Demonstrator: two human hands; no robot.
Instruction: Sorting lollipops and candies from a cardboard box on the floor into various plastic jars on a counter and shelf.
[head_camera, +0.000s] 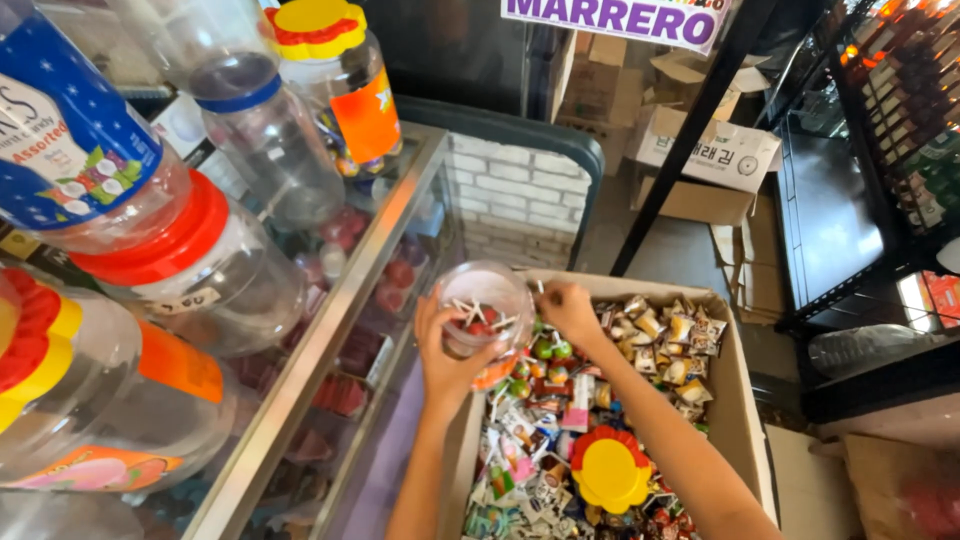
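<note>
Lollipops (478, 318) lie inside one clear jar (487, 305), which the left hand (440, 350) grips from below above the near-left corner of one cardboard box (745, 400). The right hand (568, 308) pinches something small at the jar's mouth; what it is cannot be told. One yellow lid (610, 470) rests on the sweets, and five big jars crowd the glass counter (330, 340) at left, with open floor only beyond the box.

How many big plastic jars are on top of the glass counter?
6, all lying on the counter: blue-label jar, blue-rimmed jar, yellow-lidded jar, red-lidded jar, two orange-label jars. More may be hidden.
</note>
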